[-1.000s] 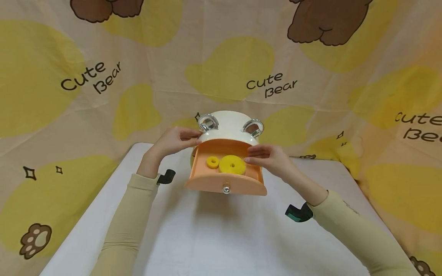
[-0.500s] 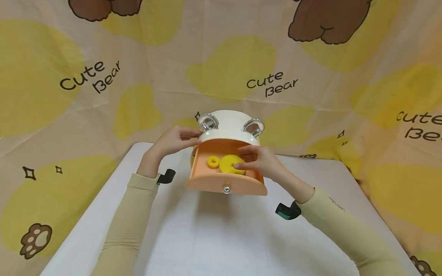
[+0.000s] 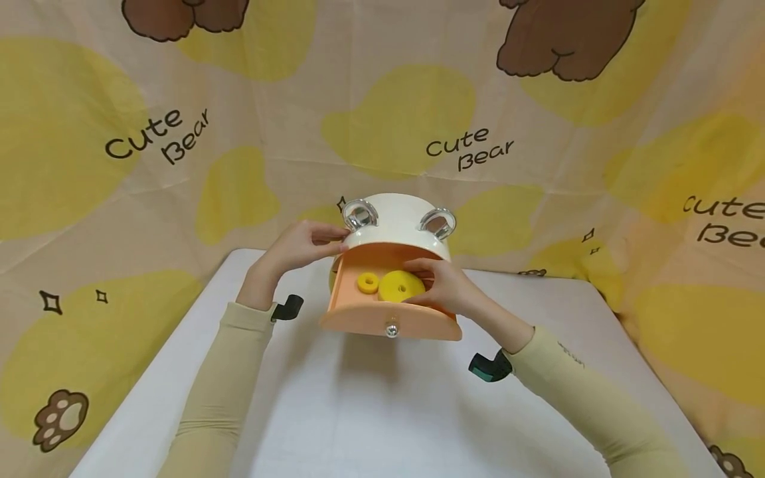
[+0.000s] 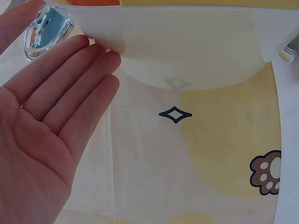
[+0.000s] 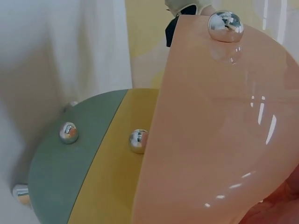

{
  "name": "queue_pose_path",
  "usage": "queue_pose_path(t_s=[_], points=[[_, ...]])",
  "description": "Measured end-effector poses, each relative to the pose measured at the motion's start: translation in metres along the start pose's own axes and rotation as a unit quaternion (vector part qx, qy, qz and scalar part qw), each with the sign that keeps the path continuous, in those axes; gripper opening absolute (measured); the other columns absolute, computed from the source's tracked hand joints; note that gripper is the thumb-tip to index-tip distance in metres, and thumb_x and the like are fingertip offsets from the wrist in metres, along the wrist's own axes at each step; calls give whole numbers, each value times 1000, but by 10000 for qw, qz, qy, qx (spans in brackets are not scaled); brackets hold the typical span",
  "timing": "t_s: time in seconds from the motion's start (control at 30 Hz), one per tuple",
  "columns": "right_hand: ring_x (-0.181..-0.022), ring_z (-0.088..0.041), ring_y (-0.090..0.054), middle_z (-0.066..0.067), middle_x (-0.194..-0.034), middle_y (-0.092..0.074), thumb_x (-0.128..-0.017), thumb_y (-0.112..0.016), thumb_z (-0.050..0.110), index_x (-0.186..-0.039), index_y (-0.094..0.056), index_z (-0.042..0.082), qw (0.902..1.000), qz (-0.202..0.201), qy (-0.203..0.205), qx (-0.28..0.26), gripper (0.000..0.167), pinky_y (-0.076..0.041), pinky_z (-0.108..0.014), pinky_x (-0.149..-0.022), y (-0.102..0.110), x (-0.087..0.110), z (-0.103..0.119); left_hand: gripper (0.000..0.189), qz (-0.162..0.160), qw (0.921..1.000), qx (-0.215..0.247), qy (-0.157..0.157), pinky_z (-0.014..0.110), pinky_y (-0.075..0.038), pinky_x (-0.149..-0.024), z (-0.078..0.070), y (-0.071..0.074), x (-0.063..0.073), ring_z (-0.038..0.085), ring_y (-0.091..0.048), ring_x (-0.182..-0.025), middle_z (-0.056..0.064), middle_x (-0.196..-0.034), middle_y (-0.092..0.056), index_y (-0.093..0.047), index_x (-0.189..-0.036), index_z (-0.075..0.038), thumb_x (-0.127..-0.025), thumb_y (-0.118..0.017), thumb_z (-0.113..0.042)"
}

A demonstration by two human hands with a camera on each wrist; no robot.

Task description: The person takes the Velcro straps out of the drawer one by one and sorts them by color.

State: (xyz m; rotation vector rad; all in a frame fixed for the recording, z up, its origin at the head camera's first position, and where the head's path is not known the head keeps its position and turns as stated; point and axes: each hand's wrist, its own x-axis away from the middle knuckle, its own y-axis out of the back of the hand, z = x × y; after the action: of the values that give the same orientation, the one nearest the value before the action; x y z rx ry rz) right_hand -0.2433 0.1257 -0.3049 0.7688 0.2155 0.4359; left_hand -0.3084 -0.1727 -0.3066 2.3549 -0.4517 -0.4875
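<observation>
A small white round-topped drawer cabinet [image 3: 397, 216] with two silver ears stands with its peach top drawer [image 3: 352, 318] pulled out. Inside lie a small yellow ring [image 3: 367, 283] and a larger yellow disc with a centre hole [image 3: 396, 287]. My right hand [image 3: 445, 285] reaches into the drawer, thumb and fingers curled round the disc's right side. In the right wrist view the drawer front hides most of that hand [image 5: 278, 205]. My left hand [image 3: 301, 244] rests its nearly straight fingers against the cabinet's left side; the left wrist view shows its palm [image 4: 42, 135].
Below the open drawer, the right wrist view shows a yellow drawer [image 5: 117, 168] and a green drawer [image 5: 60, 163], each with a silver knob and pushed in. The cabinet stands on a white table [image 3: 382, 411], before a bear-print cloth [image 3: 382, 119].
My right hand has moved left from the drawer's right side, and its thumb and fingers have come round the larger yellow disc. The left hand has stayed at the cabinet.
</observation>
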Motion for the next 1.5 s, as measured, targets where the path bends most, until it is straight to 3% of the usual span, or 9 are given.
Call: queue_pose_path(t_s=[0.37, 0.57, 1.0, 1.37, 1.5], points=[[-121, -29, -55, -13, -132, -57, -73, -82, 17, -134, -52, 1, 9969, 66, 509, 599, 70, -46, -41, -103, 0, 3, 0, 49, -27, 10000, 37, 66, 40, -51, -96, 0, -1, 0, 21, -62, -113, 3, -121, -66, -66, -122, -17, -83, -69, -46], [-117, -27, -57, -12, -130, -59, -72, -83, 18, -132, -54, 2, 9966, -40, 494, 659, 69, -48, -40, -101, -2, 2, -2, 45, 20, 9999, 95, 84, 42, -50, -98, -3, 0, 0, 24, -62, -114, 6, -122, -66, -65, -123, -14, -86, -69, -40], [-112, -27, -59, -12, -127, -61, -71, -84, 20, -131, -56, 2, 9967, -354, 582, 452, 68, -50, -39, -98, -1, 6, -2, 46, -4, 10000, 18, -47, 42, -51, -96, 2, -1, -1, 23, -63, -112, 5, -120, -67, -66, -121, -15, -85, -69, -43], [-113, -24, -59, -5, -134, -56, -70, -84, 29, -135, -53, 10, 9986, -454, 251, -67, 75, -51, -37, -97, 11, 16, 2, 48, 29, 10000, -33, -3, 43, -50, -97, 1, 0, -1, 24, -62, -114, 5, -121, -66, -65, -123, -15, -85, -68, -44], [-111, -24, -60, -5, -134, -56, -69, -85, 30, -135, -53, 10, 9978, -539, 354, -158, 76, -52, -37, -95, 14, 21, 4, 48, 32, 10000, -18, 18, 43, -50, -97, 0, -1, 0, 23, -62, -113, 4, -121, -66, -66, -122, -16, -84, -69, -45]])
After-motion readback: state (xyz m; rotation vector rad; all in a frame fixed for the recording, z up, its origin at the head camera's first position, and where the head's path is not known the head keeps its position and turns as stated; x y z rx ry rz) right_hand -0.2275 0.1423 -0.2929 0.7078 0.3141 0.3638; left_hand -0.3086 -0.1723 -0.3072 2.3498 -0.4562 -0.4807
